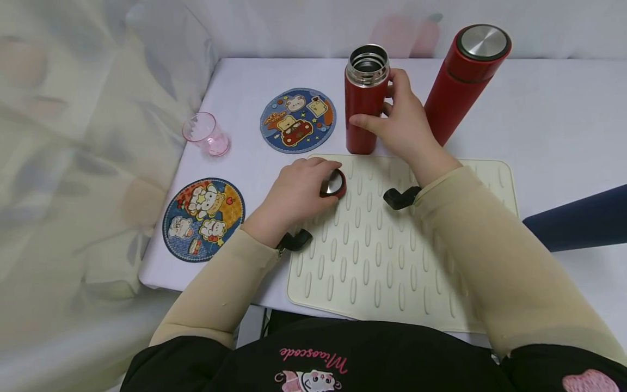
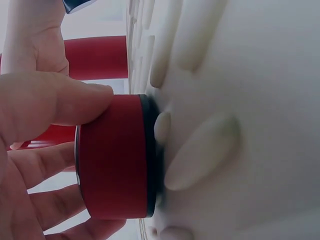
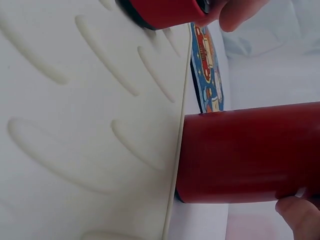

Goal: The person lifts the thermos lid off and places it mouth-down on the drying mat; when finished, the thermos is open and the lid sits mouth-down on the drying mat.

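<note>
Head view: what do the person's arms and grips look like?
Left grip and right grip: bare, no gloves. Plain beige sleeves cover both forearms to the wrist, below black shirt sleeves. The right one has a pink patch, cut off by the frame. Small black fitting at each wrist.
</note>
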Action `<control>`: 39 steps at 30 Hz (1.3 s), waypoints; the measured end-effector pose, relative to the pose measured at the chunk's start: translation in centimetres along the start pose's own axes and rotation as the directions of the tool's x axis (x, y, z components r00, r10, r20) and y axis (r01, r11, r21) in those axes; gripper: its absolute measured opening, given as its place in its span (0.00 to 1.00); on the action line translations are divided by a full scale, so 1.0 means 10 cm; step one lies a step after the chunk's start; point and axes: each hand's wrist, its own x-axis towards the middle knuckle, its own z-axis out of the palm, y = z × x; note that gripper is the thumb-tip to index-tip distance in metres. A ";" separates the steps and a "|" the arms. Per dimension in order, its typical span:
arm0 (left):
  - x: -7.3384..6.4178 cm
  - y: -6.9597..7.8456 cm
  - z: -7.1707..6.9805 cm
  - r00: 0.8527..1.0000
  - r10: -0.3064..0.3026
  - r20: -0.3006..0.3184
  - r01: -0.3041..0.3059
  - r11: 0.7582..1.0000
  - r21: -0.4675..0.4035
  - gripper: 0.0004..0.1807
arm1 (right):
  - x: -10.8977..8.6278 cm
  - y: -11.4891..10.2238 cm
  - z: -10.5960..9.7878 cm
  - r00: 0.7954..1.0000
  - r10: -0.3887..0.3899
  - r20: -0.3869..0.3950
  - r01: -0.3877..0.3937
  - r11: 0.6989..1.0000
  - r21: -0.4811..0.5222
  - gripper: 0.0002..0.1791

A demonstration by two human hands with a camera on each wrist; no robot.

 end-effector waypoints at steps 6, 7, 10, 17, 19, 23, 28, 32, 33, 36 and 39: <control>0.00 0.01 0.01 1.000 -0.006 0.002 0.006 1.000 -0.009 0.36 | -0.02 0.01 0.01 1.000 0.001 0.012 -0.001 1.000 -0.004 0.52; 0.00 0.01 0.01 1.000 -0.007 0.001 0.007 1.000 -0.013 0.36 | -0.02 0.01 0.02 1.000 0.002 0.014 -0.002 1.000 -0.003 0.52; 0.00 0.01 0.02 1.000 -0.011 -0.004 0.011 1.000 -0.025 0.36 | -0.03 0.02 0.04 1.000 0.004 0.019 -0.004 1.000 0.008 0.52; -0.01 0.04 0.01 0.999 -0.034 0.001 0.034 0.998 -0.052 0.37 | -0.08 0.03 0.03 1.000 0.005 0.020 -0.006 0.999 0.048 0.56; -0.01 0.04 0.01 0.999 -0.042 0.006 0.043 0.997 -0.058 0.38 | -0.10 0.04 0.02 1.000 0.004 0.021 -0.005 0.998 0.065 0.58; -0.01 0.04 0.01 0.999 -0.049 0.007 0.049 0.996 -0.068 0.39 | -0.15 0.04 0.00 1.000 -0.001 0.017 -0.001 0.994 0.106 0.60; -0.02 0.03 0.01 0.999 -0.035 0.008 0.036 0.996 -0.076 0.41 | -0.26 0.05 -0.04 0.999 -0.037 0.013 0.035 0.990 0.135 0.59; -0.03 0.02 0.00 0.999 -0.043 0.011 0.044 0.994 -0.098 0.43 | -0.39 0.07 -0.10 0.996 -0.088 0.006 0.087 0.989 0.118 0.58; -0.04 0.02 0.00 0.999 -0.047 0.012 0.048 0.994 -0.099 0.43 | -0.43 0.07 -0.13 0.995 -0.096 -0.002 0.095 0.988 0.121 0.58; -0.05 0.03 -0.02 0.999 -0.046 0.010 0.047 0.993 -0.105 0.43 | -0.56 0.06 -0.22 0.993 -0.116 -0.037 0.120 0.981 0.149 0.53; -0.07 0.04 -0.03 0.999 -0.040 0.002 0.040 0.994 -0.102 0.42 | -0.70 0.08 -0.31 0.989 -0.130 -0.064 0.139 0.977 0.163 0.46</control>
